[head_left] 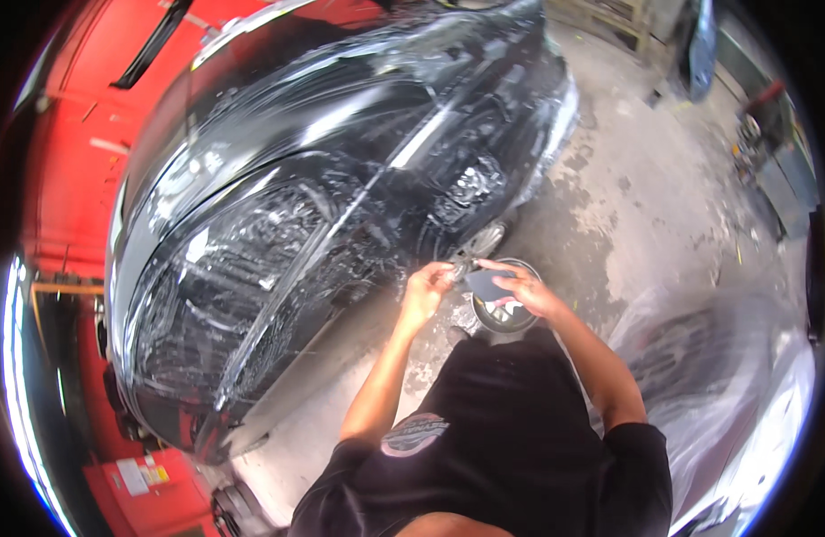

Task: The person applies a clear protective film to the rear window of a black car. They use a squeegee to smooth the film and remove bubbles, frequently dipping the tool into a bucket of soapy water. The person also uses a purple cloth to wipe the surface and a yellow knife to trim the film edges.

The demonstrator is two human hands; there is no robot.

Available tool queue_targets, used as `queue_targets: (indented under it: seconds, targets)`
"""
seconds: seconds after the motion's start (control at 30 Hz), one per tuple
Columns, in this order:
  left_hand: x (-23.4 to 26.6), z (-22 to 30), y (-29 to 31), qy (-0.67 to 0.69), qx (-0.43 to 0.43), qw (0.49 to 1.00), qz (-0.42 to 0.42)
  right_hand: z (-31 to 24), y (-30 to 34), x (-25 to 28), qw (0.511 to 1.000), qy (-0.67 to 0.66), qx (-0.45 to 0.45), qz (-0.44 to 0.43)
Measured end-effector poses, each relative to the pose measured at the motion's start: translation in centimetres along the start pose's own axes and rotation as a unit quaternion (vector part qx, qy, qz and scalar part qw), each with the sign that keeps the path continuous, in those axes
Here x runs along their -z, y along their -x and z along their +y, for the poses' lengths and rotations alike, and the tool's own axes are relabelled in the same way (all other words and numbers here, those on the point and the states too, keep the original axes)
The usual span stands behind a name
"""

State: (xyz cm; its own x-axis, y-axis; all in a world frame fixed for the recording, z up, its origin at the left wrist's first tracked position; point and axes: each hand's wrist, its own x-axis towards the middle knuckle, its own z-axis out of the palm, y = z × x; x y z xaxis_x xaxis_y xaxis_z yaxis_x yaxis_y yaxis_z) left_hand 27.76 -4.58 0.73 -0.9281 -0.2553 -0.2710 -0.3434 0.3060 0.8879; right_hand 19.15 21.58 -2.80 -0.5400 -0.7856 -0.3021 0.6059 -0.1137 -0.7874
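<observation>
In front of my body, above a round bucket (480, 319), both hands are raised. My right hand (530, 294) grips a dark grey flat sheet (486, 285) that looks like sandpaper, thumb and fingers on either side of it. Close to the sheet's left side, my left hand (423, 292) has its fingertips pinched together; what is between them, if anything, is too small to make out. Beyond the hands is a car wheel (482, 242). It belongs to a dark car covered in wrinkled clear plastic film (278, 224), which fills the left side.
Grey concrete floor (645, 197) with damp patches lies to the right. Sheer plastic (699, 376) drapes over something at the lower right. A red wall (81, 179) runs behind the car. Metal equipment (770, 152) stands at the far right.
</observation>
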Motion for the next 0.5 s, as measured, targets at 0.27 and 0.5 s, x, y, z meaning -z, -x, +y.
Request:
queue_targets:
  seconds: [0.27,0.5]
  targets:
    - [5.5,3.9,-0.2,-0.084,-0.061,0.991,0.087,7.0,-3.1,9.5,0.987,0.064,-0.018,0.145]
    - [1.9,-4.5,-2.4,-0.004,-0.01,1.0,-0.026,18.7,-2.6,12.8,0.939,0.136,-0.041,0.313]
